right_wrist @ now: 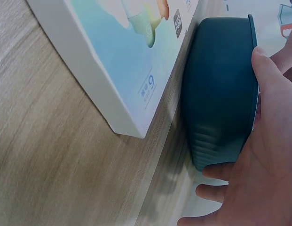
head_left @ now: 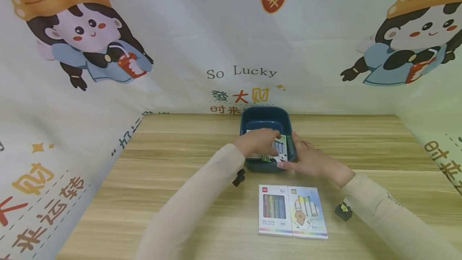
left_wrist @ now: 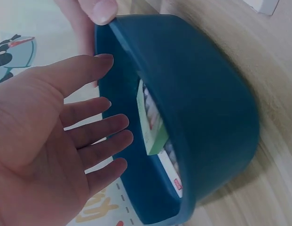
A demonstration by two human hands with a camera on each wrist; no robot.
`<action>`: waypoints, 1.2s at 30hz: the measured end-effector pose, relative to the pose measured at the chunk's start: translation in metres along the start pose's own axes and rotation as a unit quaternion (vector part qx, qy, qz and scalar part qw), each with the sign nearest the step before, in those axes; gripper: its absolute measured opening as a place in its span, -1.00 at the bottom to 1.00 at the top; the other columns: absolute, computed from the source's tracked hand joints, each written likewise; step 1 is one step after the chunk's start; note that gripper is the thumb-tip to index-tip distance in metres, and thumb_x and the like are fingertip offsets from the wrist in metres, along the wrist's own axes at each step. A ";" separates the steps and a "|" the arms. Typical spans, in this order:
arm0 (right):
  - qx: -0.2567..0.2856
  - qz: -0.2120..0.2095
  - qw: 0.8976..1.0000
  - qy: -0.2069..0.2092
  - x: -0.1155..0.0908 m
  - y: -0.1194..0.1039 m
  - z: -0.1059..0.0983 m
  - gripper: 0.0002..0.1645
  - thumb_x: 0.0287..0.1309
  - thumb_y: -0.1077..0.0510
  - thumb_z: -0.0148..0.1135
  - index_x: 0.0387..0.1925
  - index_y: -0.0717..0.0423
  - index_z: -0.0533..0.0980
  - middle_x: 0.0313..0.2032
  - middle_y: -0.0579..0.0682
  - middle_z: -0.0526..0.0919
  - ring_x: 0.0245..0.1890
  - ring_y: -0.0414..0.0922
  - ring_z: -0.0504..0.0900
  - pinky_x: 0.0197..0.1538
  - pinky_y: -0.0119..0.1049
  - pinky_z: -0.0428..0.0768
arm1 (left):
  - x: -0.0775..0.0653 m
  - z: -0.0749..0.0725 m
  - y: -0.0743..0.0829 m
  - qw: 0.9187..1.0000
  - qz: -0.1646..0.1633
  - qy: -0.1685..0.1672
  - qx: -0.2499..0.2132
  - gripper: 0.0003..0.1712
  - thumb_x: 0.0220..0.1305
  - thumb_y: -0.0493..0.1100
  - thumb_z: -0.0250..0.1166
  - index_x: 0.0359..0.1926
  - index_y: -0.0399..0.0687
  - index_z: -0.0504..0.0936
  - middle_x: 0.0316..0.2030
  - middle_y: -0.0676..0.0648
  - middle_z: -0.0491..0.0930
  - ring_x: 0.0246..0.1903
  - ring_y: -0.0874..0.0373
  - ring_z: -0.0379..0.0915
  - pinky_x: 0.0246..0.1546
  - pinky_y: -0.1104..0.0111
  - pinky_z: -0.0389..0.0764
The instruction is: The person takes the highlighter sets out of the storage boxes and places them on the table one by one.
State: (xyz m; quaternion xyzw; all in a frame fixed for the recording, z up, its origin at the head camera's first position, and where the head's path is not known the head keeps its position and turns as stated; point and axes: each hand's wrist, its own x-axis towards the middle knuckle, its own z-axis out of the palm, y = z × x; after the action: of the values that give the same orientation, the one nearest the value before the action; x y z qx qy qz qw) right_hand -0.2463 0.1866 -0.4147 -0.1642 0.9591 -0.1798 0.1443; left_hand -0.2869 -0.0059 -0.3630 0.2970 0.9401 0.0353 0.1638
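Note:
A dark blue plastic basin (head_left: 267, 166) stands at the back middle of the table. Inside it lies a green-edged box (left_wrist: 157, 139) with a panda picture and coloured sticks on its front, over a white box (left_wrist: 170, 170) with a red label. My left hand (head_left: 258, 141) is over the basin, palm towards it, fingers loosely extended and apart, holding nothing. At the near right corner my right hand (head_left: 314, 159) holds the basin, thumb on the near rim and index finger along the right side. Its other fingers (right_wrist: 216, 193) are spread outside the wall.
Nearer me, two flat boxes lie side by side: a white one (head_left: 273, 223) with coloured sticks in a window, and a pale blue one (head_left: 314, 228) with pens and a cartoon animal. A printed white cloth (head_left: 317, 71) rises behind the wooden table (head_left: 173, 183) and at both sides.

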 end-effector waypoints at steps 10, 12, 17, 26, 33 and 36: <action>0.002 -0.004 1.000 0.004 0.000 0.000 0.001 0.50 0.04 -0.68 -0.03 0.54 0.19 -0.43 0.51 0.40 -0.03 0.50 0.40 0.00 0.33 0.50 0.14 | 0.003 0.006 0.001 0.999 -0.025 -0.031 -0.033 -0.19 0.34 0.04 0.28 0.50 -0.04 0.18 0.37 -0.07 0.40 0.27 0.13 0.39 0.37 0.21 0.39; 0.004 -0.001 1.000 0.004 0.001 0.001 0.002 0.51 0.02 -0.70 -0.03 0.55 0.16 -0.44 0.52 0.39 -0.03 0.50 0.38 0.01 0.34 0.49 0.13 | 0.004 0.007 0.001 0.999 -0.029 -0.031 -0.029 -0.17 0.34 0.05 0.27 0.51 -0.05 0.15 0.39 -0.07 0.38 0.29 0.12 0.37 0.38 0.21 0.38; 0.008 0.000 1.000 0.003 0.003 0.003 0.004 0.53 -0.02 -0.73 -0.04 0.55 0.12 -0.47 0.53 0.35 -0.01 0.51 0.36 0.00 0.35 0.48 0.12 | 0.007 0.010 -0.002 0.999 -0.034 -0.033 -0.026 -0.11 0.32 0.08 0.28 0.53 -0.04 0.10 0.39 -0.09 0.37 0.30 0.09 0.37 0.35 0.21 0.39; 0.004 -0.004 1.000 0.005 0.000 0.000 0.001 0.51 0.01 -0.71 -0.05 0.55 0.16 -0.45 0.51 0.38 -0.01 0.51 0.39 -0.01 0.33 0.54 0.05 | 0.011 0.012 -0.001 0.999 -0.037 -0.028 0.001 -0.06 0.25 0.13 0.35 0.51 -0.02 0.12 0.34 -0.09 0.43 0.26 0.07 0.41 0.31 0.20 0.44; 0.005 -0.007 1.000 0.006 -0.002 -0.002 0.000 0.51 0.04 -0.67 -0.01 0.54 0.19 -0.43 0.51 0.40 0.01 0.50 0.39 0.01 0.33 0.54 0.07 | 0.010 0.011 0.001 0.998 -0.045 -0.032 0.027 0.02 0.18 0.15 0.41 0.52 0.00 0.11 0.38 -0.10 0.38 0.32 -0.01 0.32 0.31 0.12 0.45; 0.002 -0.004 1.000 0.005 -0.002 -0.002 0.000 0.50 0.04 -0.68 -0.02 0.55 0.18 -0.43 0.51 0.39 0.01 0.50 0.39 0.01 0.32 0.55 0.06 | 0.010 0.010 0.002 0.998 -0.047 -0.031 0.033 0.03 0.15 0.14 0.43 0.52 0.01 0.12 0.41 -0.10 0.34 0.35 -0.02 0.27 0.34 0.10 0.43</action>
State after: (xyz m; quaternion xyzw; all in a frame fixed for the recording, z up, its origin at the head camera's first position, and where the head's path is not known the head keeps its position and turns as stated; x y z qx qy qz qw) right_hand -0.2445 0.1857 -0.4135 -0.1667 0.9590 -0.1827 0.1388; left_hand -0.2903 0.0008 -0.3754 0.2582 0.9483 -0.0124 0.1842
